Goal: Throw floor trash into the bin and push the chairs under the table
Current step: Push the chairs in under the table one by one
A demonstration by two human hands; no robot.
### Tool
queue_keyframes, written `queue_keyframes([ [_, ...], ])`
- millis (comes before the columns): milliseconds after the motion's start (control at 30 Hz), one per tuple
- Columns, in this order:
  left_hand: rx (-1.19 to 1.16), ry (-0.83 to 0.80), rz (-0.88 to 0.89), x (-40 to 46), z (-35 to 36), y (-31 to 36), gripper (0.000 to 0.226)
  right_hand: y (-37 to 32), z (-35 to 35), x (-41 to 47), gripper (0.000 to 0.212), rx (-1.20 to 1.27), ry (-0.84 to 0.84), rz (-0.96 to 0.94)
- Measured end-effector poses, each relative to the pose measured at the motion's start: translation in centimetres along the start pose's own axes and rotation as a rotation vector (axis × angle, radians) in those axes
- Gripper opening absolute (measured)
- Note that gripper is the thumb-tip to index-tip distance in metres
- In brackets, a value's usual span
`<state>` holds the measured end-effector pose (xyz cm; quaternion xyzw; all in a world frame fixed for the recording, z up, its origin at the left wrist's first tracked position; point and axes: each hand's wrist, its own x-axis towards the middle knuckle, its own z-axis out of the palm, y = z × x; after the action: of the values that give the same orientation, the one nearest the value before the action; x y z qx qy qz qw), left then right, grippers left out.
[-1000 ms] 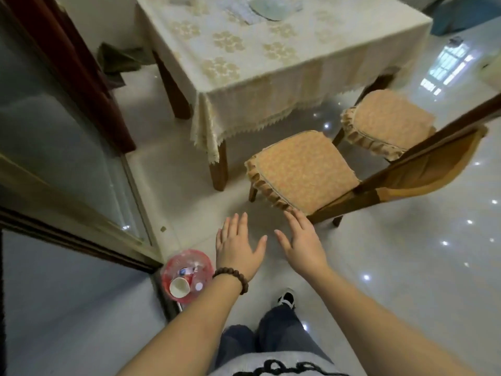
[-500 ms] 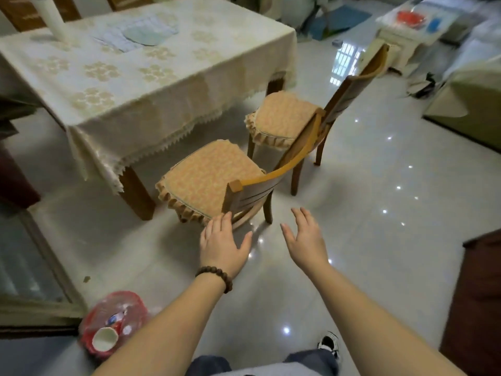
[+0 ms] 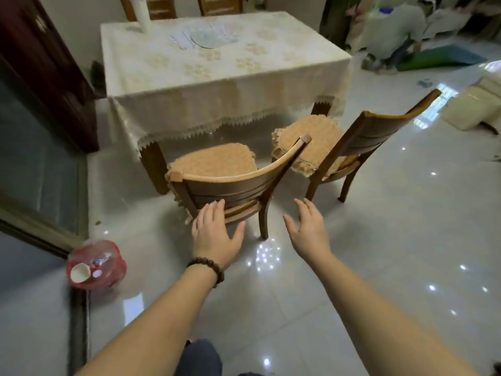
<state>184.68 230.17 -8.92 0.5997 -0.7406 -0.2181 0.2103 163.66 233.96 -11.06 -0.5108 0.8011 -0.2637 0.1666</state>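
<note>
Chair (image 3: pixel 238 183), curved wooden back, orange cushion

A cream, lace-edged cloth tablecloth (image 3: pixel 217 85) drapes the dark wooden table at 12 o'clock. 2 brown chairs of smooth, lightly glossy wood (image 3: pixel 233 185) (image 3: pixel 374 134) carry matt orange fabric cushions (image 3: pixel 214 161). Pale, highly polished floor tiles (image 3: pixel 393 240) mirror ceiling lights; at 9 o'clock, a translucent red plastic bin (image 3: pixel 97 264).
</note>
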Motion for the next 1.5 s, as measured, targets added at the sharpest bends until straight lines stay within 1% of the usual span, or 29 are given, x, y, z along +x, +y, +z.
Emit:
queue_keyframes([
  [233, 0.078, 0.145, -0.019, 3.9, -0.8, 2.8, 0.067, -0.3, -1.5, 6.3, 0.057, 0.016, -0.050, -0.144],
  [433, 0.129, 0.193, -0.047, 10.4, -0.3, 3.8, 0.070, -1.3, -2.5, 13.6, 0.057, 0.013, -0.064, -0.285],
  [600, 0.167, 0.188, -0.077, 15.6, 0.8, 5.1, 0.068, -2.3, -3.2, 19.0, 0.055, -0.005, -0.110, -0.333],
  [733, 0.241, 0.120, -0.080, 18.3, 1.6, 5.5, 0.069, -2.8, -3.0, 22.2, 0.058, -0.075, -0.160, -0.383],
  [800, 0.299, 0.070, -0.092, 19.2, 1.9, 5.0, 0.072, -2.8, -2.7, 23.6, 0.061, -0.096, -0.232, -0.440],
  [833, 0.324, 0.040, -0.103, 19.4, 1.9, 4.5, 0.075, -2.8, -2.6, 24.2, 0.065, -0.103, -0.303, -0.481],
  [900, 0.386, -0.025, -0.113, 19.6, 1.7, 3.5, 0.085, -2.6, -2.4, 25.4, 0.080, -0.154, -0.476, -0.586],
  [1000, 0.519, -0.124, -0.065, 19.5, 1.1, 2.1, 0.106, -2.2, -2.1, 27.2, 0.106, -0.344, -0.670, -0.732],
  [1067, 0.533, -0.236, -0.063, 19.2, 0.7, 1.4, 0.117, -2.0, -1.8, 28.1, 0.111, -0.509, -0.757, -0.819],
  [1100, 0.522, -0.310, -0.075, 19.1, 0.5, 1.1, 0.118, -2.0, -1.6, 28.4, 0.107, -0.597, -0.775, -0.869],
  [1167, 0.529, -0.479, -0.095, 18.7, 0.6, 0.7, 0.113, -1.8, -1.0, 28.4, 0.087, -0.759, -0.742, -0.976],
  [1200, 0.578, -0.533, -0.085, 18.5, 0.9, 0.5, 0.106, -1.8, -0.9, 28.2, 0.076, -0.806, -0.701, -1.011],
  [1233, 0.645, -0.545, -0.069, 18.3, 1.4, 0.4, 0.097, -1.8, -0.7, 28.1, 0.065, -0.829, -0.662, -1.035],
  [1300, 0.747, -0.453, -0.043, 18.0, 2.5, 0.2, 0.070, -1.8, -0.7, 28.0, 0.039, -0.841, -0.612, -1.065],
  [1367, 0.797, -0.348, -0.071, 18.0, 3.2, 0.5, 0.049, -2.0, -0.9, 27.9, 0.016, -0.836, -0.614, -1.061],
  [1400, 0.820, -0.327, -0.093, 18.1, 3.3, 0.6, 0.043, -2.0, -0.9, 28.0, 0.010, -0.828, -0.625, -1.056],
  [1500, 0.868, -0.307, -0.100, 18.2, 3.5, 0.3, 0.038, -2.1, -0.8, 28.2, 0.007, -0.815, -0.646, -1.062],
])
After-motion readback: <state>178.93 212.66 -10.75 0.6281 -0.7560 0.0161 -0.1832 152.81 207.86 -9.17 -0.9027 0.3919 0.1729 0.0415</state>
